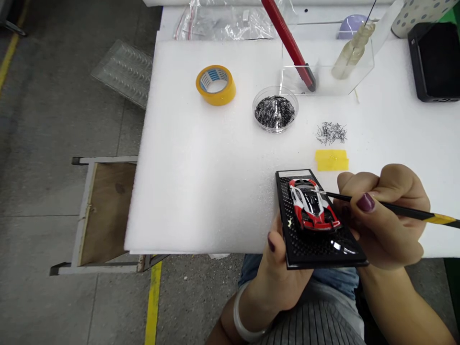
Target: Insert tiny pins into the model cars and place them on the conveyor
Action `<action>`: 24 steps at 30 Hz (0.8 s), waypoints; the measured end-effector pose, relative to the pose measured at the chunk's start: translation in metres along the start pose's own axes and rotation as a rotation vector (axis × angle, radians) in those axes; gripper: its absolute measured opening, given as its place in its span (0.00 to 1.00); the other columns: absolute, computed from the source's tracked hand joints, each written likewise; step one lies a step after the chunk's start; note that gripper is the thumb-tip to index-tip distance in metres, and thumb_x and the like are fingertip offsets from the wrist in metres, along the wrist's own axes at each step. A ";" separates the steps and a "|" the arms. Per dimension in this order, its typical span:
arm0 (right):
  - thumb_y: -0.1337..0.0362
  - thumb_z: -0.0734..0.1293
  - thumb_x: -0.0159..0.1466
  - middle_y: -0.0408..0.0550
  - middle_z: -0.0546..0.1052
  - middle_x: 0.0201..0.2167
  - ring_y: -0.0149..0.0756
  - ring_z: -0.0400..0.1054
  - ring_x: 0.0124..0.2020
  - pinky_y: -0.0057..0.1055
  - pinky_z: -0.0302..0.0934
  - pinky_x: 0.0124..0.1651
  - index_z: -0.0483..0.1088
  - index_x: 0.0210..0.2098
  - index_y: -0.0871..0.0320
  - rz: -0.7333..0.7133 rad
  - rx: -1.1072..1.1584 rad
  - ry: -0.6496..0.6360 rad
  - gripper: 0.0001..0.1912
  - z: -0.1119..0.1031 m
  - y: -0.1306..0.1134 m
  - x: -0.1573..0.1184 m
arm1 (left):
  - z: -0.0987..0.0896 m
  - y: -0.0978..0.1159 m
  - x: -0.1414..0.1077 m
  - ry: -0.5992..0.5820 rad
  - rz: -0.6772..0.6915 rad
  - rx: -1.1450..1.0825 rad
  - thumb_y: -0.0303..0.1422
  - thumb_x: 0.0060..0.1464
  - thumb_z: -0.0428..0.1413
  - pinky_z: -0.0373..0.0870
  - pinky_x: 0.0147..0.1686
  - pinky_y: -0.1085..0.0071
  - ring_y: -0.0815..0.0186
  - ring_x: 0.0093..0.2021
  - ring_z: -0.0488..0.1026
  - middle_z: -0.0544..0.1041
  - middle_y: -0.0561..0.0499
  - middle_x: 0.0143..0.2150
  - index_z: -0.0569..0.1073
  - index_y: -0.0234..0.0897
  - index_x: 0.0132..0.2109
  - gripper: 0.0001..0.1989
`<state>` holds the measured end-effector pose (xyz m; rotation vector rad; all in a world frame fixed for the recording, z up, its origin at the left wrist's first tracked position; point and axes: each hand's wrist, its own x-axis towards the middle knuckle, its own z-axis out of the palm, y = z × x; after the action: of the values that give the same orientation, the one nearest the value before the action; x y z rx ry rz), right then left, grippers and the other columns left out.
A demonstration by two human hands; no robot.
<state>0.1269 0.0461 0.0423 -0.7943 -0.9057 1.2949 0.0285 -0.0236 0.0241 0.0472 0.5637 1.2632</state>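
Note:
My left hand [278, 273] grips a black textured display base [305, 249] from below, holding it tilted over the front edge of the table. On the base sits a small red, white and black model car [312, 206]. Between thumb and fingers of my right hand [388, 215] is a thin black paintbrush [398, 209] with a yellow band. Its fine tip reaches the area of the car's windscreen and roof; whether it touches I cannot tell. Some fingers of my right hand are hidden behind the base's right side.
Beyond the car lie a yellow tape piece [332, 160], a scatter of short black slivers [331, 133] and a round clear dish [275, 109] of more slivers. Yellow tape roll [216, 85], red cutter [291, 45], small bottle [352, 52] and black device [434, 62] stand farther back. A stool [108, 211] is left.

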 end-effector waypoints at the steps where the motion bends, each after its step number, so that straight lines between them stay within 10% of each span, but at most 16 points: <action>1: 0.73 0.77 0.56 0.38 0.74 0.18 0.24 0.58 0.12 0.20 0.50 0.10 0.66 0.25 0.56 -0.001 -0.001 0.000 0.16 0.000 0.000 0.000 | 0.000 0.000 0.000 0.006 0.001 0.005 0.63 0.52 0.61 0.70 0.66 0.50 0.44 0.68 0.69 0.77 0.44 0.63 0.83 0.40 0.49 0.33; 24: 0.71 0.79 0.58 0.38 0.76 0.20 0.24 0.59 0.13 0.22 0.48 0.11 0.70 0.27 0.57 -0.020 0.014 0.000 0.14 -0.001 0.001 -0.001 | -0.006 -0.005 -0.001 -0.093 0.035 -0.032 0.64 0.57 0.54 0.66 0.69 0.58 0.49 0.71 0.65 0.75 0.47 0.66 0.80 0.40 0.54 0.36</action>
<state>0.1272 0.0450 0.0411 -0.7728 -0.9018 1.2825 0.0304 -0.0275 0.0171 0.0888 0.4642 1.2970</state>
